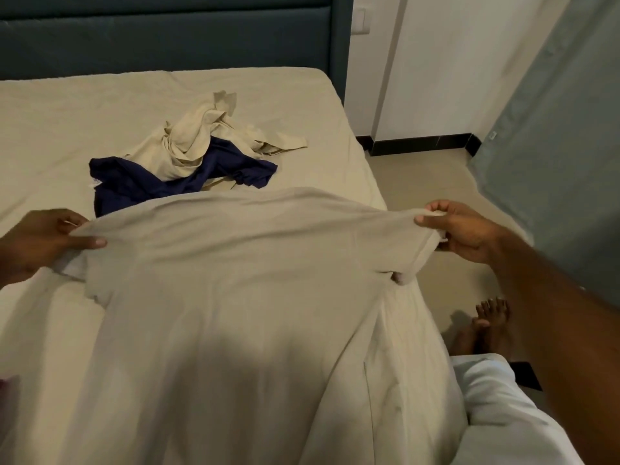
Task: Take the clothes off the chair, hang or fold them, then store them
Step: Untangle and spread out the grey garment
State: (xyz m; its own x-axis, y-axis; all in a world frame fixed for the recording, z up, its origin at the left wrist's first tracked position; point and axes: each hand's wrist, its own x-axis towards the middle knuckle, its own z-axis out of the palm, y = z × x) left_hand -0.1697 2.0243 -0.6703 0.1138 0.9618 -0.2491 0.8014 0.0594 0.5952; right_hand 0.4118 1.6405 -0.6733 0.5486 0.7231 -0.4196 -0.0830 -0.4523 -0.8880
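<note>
Both hands are holding a beige shirt [235, 280] stretched out over the bed [50, 122], near its foot end. Left hand [37, 243] is pinching the shirt's left shoulder edge, thumb lying on top of the cloth; right hand [459, 229] is gripping the right shoulder, fingers curled round bunched fabric, out past the bed's right edge. Shirt is spreading flat between them, its lower part draping down toward the camera and covering the bed's near part. Further up the bed, toward the headboard [167, 38], a cream garment [198, 142] is lying crumpled on top of a navy garment [141, 182]; the navy one's near edge is tucking behind the held shirt. Right of the bed, bare feet [483, 327] are standing on the floor [436, 176], and a grey curtain [563, 129] is hanging further right.
</note>
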